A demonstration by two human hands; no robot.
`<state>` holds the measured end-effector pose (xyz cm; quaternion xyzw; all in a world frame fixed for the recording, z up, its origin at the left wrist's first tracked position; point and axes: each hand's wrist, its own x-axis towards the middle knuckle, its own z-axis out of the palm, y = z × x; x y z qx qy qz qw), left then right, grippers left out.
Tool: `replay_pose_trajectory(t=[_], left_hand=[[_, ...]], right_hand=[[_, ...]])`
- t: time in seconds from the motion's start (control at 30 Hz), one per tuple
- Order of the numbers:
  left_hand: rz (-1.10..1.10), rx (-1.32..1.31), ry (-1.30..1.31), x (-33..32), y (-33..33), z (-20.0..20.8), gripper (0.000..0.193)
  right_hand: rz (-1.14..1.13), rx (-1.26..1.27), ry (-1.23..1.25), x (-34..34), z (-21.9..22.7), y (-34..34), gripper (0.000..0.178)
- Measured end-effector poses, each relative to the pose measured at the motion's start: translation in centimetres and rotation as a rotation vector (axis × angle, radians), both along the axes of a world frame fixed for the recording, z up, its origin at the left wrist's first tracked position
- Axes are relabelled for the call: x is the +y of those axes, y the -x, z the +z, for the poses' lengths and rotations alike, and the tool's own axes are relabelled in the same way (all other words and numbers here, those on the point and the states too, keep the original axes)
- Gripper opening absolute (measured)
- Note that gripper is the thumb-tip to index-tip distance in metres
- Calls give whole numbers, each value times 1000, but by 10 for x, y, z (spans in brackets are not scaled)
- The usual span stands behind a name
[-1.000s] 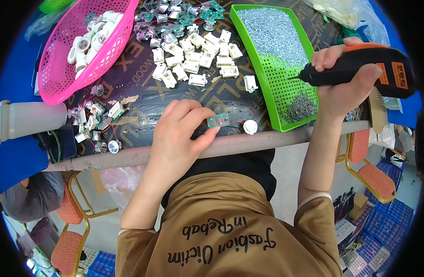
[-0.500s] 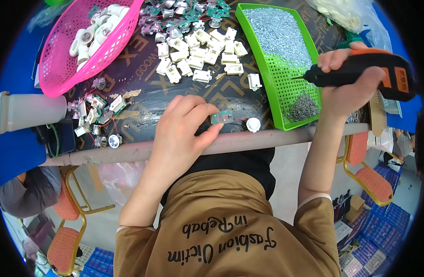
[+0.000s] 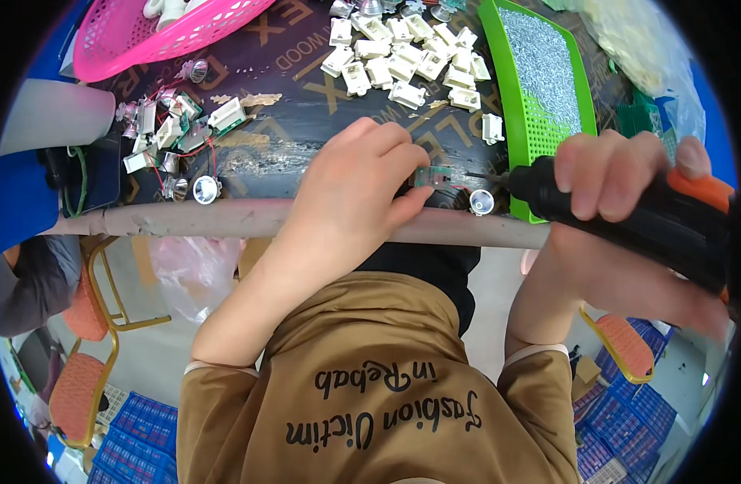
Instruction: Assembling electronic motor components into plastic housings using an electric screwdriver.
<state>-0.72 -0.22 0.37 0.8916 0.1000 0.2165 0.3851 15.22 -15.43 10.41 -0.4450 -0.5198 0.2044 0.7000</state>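
My left hand [image 3: 362, 181] is closed on a small green circuit board [image 3: 435, 176] at the table's near edge, pinching it between thumb and forefinger. A red wire joins the board to a small round reflector lamp [image 3: 481, 202] just right of it. In my right hand [image 3: 612, 185] is a black and orange electric screwdriver [image 3: 628, 214], fingers wrapped round its body. Its thin bit [image 3: 483, 175] points left toward the board; whether the tip touches a screw is too small to tell. What lies under the board is partly hidden by my left fingers.
A green perforated tray [image 3: 540, 145] of small silvery screws stands at the right. White plastic housings [image 3: 403, 60] lie in a heap at the back, and wired assemblies [image 3: 177, 129] at the left. Farther left are a pink basket [image 3: 145, 60] and a whitish cup [image 3: 56, 113].
The screwdriver has come from over the green tray down and nearer, its bit now close to the board. My left hand keeps its pinch. The whole view has shifted.
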Motion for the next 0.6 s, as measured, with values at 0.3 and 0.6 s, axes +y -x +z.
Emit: replay_pose_trajectory(t=[0.3, 0.6], left_hand=[[-6, -5, 9, -1, 0, 0, 27], [-4, -4, -3, -2, -1, 0, 27]], right_hand=[[85, -1, 64, 27, -12, 2, 107], [146, 3, 100, 25, -17, -8, 108]])
